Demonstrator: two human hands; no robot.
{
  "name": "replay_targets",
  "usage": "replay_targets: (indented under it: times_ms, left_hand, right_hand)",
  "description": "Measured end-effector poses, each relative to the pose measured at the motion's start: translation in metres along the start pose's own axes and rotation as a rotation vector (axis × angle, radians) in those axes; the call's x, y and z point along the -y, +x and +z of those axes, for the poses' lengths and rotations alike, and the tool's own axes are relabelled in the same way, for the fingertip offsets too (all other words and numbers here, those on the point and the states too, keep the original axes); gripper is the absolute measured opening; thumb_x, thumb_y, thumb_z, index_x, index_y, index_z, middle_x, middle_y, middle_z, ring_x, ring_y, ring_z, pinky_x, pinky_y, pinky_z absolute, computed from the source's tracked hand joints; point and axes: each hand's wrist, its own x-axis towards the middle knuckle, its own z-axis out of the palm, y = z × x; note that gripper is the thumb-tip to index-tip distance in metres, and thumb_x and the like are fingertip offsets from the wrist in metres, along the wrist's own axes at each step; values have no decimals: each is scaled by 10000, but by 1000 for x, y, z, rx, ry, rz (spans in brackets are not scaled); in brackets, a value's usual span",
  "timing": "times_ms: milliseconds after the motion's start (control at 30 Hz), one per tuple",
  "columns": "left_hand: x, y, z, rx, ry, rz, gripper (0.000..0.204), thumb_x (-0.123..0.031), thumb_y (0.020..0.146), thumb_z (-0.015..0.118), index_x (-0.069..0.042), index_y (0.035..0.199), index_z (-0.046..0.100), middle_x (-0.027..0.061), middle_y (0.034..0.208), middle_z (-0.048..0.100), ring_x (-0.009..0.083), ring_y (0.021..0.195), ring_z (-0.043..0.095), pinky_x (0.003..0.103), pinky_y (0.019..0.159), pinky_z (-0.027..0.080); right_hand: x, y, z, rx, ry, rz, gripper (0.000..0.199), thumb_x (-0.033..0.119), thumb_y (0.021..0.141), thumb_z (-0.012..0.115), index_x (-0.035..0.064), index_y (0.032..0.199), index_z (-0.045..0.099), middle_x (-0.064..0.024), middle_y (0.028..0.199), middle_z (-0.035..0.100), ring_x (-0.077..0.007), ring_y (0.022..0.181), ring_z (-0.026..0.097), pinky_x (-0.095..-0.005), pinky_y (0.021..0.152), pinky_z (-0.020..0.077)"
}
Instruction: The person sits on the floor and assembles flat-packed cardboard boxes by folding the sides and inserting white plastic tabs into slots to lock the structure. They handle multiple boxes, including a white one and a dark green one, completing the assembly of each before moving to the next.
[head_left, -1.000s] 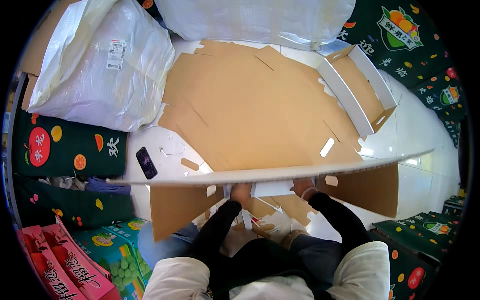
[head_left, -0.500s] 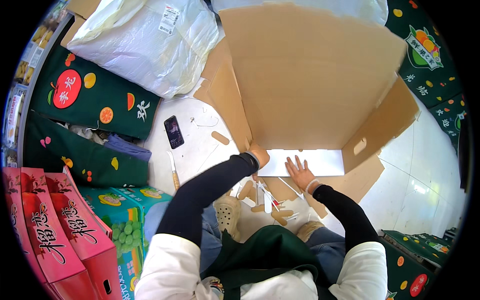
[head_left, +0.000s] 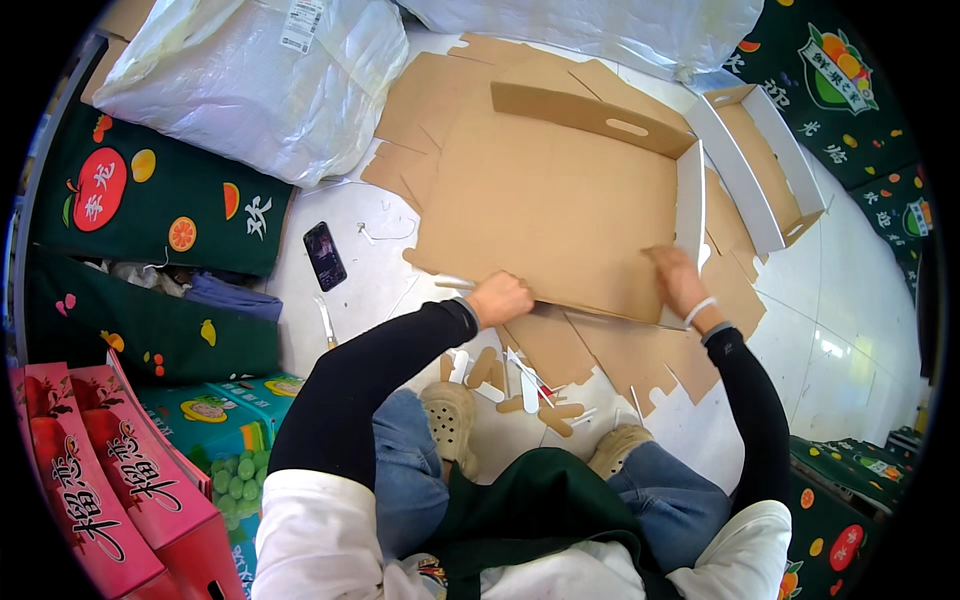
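Note:
A partly folded cardboard box (head_left: 560, 210) lies in front of me, brown on the inside. Its far wall, cut with a hand slot, stands up, and so does its right wall, which is white outside. My left hand (head_left: 502, 298) is closed on the near edge of the box, left of its middle. Over the near right corner, beside the right wall, is my right hand (head_left: 676, 278); motion smears its fingers, so I cannot tell whether they grip anything.
Flat cardboard sheets (head_left: 640, 365) lie under the box. A folded white-and-brown tray (head_left: 755, 165) sits at the far right. Cardboard scraps (head_left: 540, 395), a phone (head_left: 324, 256) and a knife (head_left: 326, 320) are on the floor. A plastic-wrapped bundle (head_left: 260, 90) stands far left, pink cartons (head_left: 140, 470) near left.
The large upright panel has come down flat, now showing the box's floor and far wall. My right hand has moved right and away from me; my left hand shifted slightly left.

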Motion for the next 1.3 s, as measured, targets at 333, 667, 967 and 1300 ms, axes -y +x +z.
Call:
replay_targets:
  times_ms: [333, 667, 967, 1300]
  left_hand:
    - [-58, 45, -43, -107, -345, -12, 112, -97, 776, 559, -5, 824, 604, 139, 735, 639, 282, 699, 671, 384, 613, 532]
    - [-21, 12, -26, -66, 23, -92, 440, -141, 820, 534, -39, 1247, 515, 163, 1324, 475, 325, 1304, 380, 455, 1066, 305]
    - [40, -30, -27, 596, 511, -161, 460, -292, 883, 548, -249, 1338, 502, 46, 1358, 507, 281, 1389, 292, 574, 1147, 40]
    - [7, -30, -10, 736, 81, -57, 797, -241, 755, 706, -407, 1436, 326, 37, 1502, 326, 344, 1341, 349, 650, 1072, 210]
  right_hand:
    - [42, -14, 41, 145, -89, -392, 216, 95, 769, 555, 97, 964, 648, -51, 909, 656, -218, 883, 617, -372, 950, 435]
    - [-43, -28, 6, 131, -454, -305, 302, 81, 801, 545, 142, 1077, 651, -50, 1152, 597, -227, 1175, 495, -458, 1145, 234]
    - [-1, -78, 28, 400, -325, -533, 194, 333, 712, 697, 166, 800, 654, -17, 852, 594, -210, 1007, 547, -496, 1118, 259]
    - [-6, -59, 35, 281, -270, -425, 199, 337, 818, 600, 145, 868, 614, -28, 840, 596, -207, 909, 578, -385, 889, 422]
